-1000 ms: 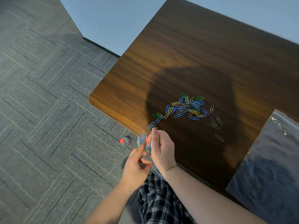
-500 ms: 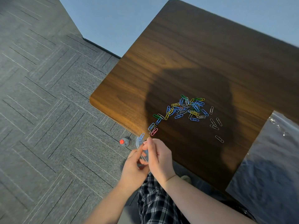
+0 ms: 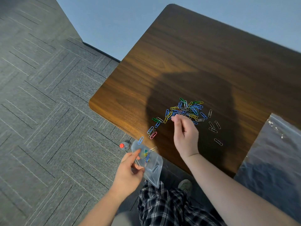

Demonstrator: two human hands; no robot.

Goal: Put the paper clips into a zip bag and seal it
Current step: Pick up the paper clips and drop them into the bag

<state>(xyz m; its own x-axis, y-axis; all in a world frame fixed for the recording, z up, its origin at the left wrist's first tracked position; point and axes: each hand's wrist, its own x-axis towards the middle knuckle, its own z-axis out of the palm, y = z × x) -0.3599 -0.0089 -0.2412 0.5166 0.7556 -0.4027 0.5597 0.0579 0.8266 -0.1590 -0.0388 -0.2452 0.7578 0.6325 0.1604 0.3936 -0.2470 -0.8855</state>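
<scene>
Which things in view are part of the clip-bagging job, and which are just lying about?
In the job:
- loose paper clips on the table
- zip bag, some clips already inside, held by the left hand
- right hand, reaching into the pile

Lying about:
- red-capped bottle on the floor
- clear plastic sheet at the right edge

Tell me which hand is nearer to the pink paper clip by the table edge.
Right, narrowly. The right hand hovers beside the pink paper clip, fingertips over the main pile. The left hand is below it, off the table edge, holding the zip bag.
</scene>
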